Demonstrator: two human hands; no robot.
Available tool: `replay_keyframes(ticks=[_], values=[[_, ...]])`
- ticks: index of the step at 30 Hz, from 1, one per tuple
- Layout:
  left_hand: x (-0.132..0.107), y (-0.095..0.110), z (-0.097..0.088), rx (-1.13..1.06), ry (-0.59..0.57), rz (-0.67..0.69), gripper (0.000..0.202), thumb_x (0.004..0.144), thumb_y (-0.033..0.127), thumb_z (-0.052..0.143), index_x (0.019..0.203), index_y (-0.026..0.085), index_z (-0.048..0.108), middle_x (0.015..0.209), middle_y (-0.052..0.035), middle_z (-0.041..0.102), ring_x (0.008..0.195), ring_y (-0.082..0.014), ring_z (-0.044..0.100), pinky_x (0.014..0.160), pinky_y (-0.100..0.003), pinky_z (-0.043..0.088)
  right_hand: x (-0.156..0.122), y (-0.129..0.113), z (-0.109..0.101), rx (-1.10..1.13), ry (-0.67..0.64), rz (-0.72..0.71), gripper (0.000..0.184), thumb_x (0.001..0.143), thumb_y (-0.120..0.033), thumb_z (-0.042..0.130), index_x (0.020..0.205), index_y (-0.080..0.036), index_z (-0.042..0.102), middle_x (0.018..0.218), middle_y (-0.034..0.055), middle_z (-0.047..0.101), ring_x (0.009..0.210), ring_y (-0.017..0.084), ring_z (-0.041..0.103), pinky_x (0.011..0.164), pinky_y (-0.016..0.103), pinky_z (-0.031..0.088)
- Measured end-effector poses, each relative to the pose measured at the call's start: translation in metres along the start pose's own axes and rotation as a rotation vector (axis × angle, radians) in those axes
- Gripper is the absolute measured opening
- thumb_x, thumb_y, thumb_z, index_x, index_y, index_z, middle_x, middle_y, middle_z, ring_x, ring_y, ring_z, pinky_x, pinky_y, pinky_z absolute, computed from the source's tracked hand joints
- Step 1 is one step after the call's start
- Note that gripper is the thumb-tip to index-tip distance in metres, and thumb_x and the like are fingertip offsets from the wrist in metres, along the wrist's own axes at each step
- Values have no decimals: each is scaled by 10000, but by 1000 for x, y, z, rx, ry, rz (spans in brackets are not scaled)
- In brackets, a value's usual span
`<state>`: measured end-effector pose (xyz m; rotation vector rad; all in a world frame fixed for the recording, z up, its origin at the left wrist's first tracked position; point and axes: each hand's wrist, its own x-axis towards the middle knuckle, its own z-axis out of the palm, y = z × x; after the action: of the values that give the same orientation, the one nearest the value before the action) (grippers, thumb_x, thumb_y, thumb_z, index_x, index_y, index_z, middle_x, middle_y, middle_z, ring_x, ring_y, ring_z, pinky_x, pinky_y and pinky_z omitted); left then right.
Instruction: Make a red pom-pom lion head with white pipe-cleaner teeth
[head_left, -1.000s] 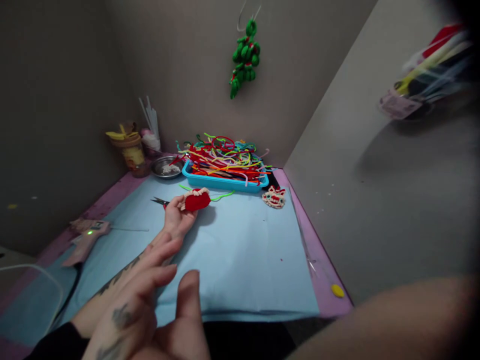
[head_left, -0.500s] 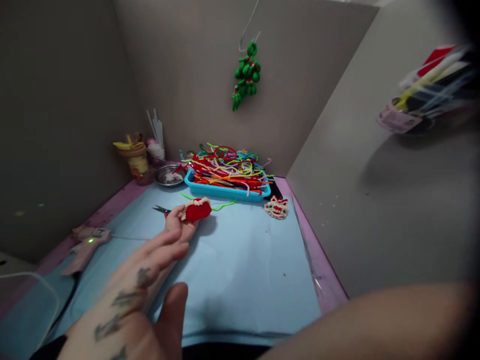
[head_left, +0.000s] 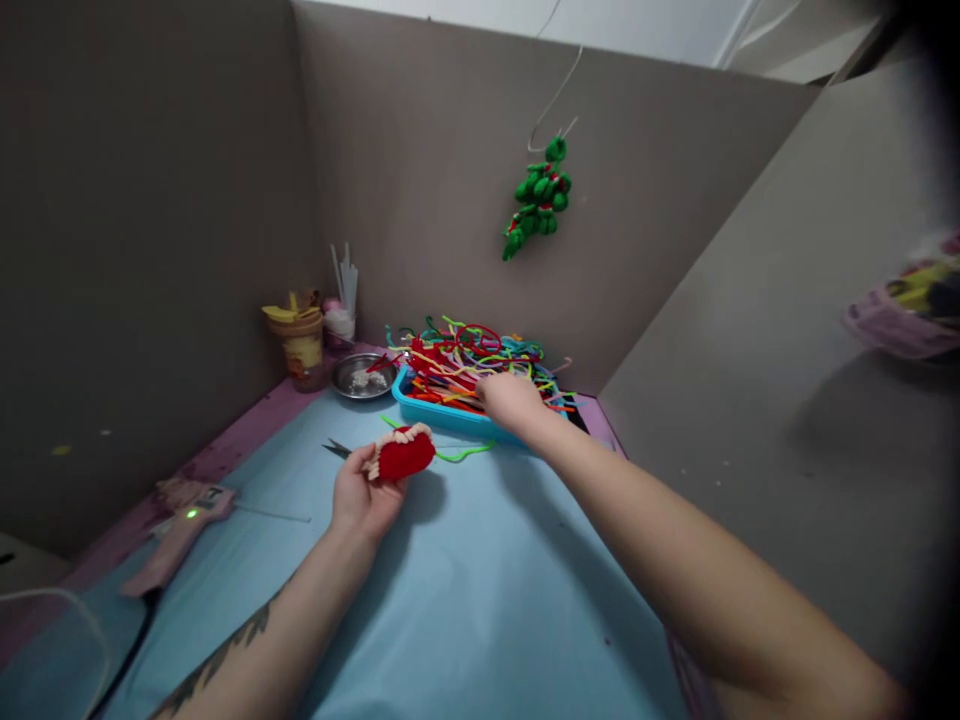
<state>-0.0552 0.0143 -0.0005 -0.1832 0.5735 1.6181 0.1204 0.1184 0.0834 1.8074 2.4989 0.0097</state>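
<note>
My left hand [head_left: 369, 497] is closed around a red fuzzy oval piece [head_left: 406, 456] with a bumpy cream edging, held up above the blue-covered table. My right hand [head_left: 512, 402] reaches over the front of a blue plastic basket [head_left: 442, 416] heaped with coloured pipe cleaners [head_left: 457, 365]. Its fingers are bent down among them, and their tips are hidden. Just behind my left hand lie scissors [head_left: 336, 448], their handles covered. Bright green pipe cleaners [head_left: 466, 454] rest on the table in front of the basket.
A pink glue gun [head_left: 180, 540] with a lit green light lies at left. A metal dish [head_left: 363, 377] of white bits, a brown cup [head_left: 300, 345] and a holder of white sticks [head_left: 345, 290] stand at the back left. A green ornament [head_left: 538, 195] hangs against the back wall.
My right hand has moved from low in front of my left forearm to the basket. My left hand still holds the red piece. The view has tilted up; my right arm now hides a cream-and-red piece.
</note>
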Motion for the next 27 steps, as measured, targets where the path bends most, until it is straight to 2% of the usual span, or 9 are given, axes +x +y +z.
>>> replay_keyframes(ticks=[2,5,8,12,16,21,24,27], values=[[-5,-6,2,21,19,-46,198,733,60,457,823,96,629,702,-91,687,579,-172,666,527,-273,565,28,13,5,95,89,17,275,880,-194,451,1003,-194,697,1036,104,699,974,200,624,827,262,426],[-9,-14,4,67,61,-97,223,723,59,461,847,102,641,726,-109,699,603,-191,678,526,-290,571,61,13,27,193,82,-28,262,872,-244,469,998,-223,697,1034,59,705,942,180,619,789,240,420],[-8,-18,4,92,96,-149,224,737,71,454,863,75,639,732,-137,704,594,-194,679,531,-287,574,82,1,47,199,69,-26,258,857,-298,496,996,-217,698,1043,69,698,925,187,614,763,245,414],[-6,-17,3,70,107,-168,207,740,70,461,866,65,625,705,-122,701,580,-186,675,532,-277,574,99,-5,52,186,61,-59,228,817,-271,523,952,-187,686,1016,89,689,870,191,611,706,244,410],[-7,-14,3,65,97,-180,204,762,84,460,881,61,624,734,-119,701,607,-183,678,552,-276,573,107,3,43,269,83,-70,150,770,-219,535,853,-186,655,890,65,688,748,172,592,620,234,391],[-9,-10,5,33,86,-168,188,783,109,468,867,87,634,729,-92,691,609,-170,668,559,-268,564,112,22,22,423,162,-72,20,685,-165,596,705,-170,597,693,10,625,633,131,533,600,227,381],[-8,-9,6,21,87,-169,188,787,121,467,858,86,637,727,-94,689,628,-177,668,582,-277,567,112,33,3,698,272,-39,43,659,-139,606,675,-159,571,630,-16,578,589,106,505,596,229,396],[-5,-10,4,39,62,-164,186,776,114,467,841,88,639,753,-103,695,663,-188,675,596,-288,571,111,42,-17,1007,412,-77,83,647,-163,636,687,-155,563,603,-34,551,552,91,484,570,232,409]])
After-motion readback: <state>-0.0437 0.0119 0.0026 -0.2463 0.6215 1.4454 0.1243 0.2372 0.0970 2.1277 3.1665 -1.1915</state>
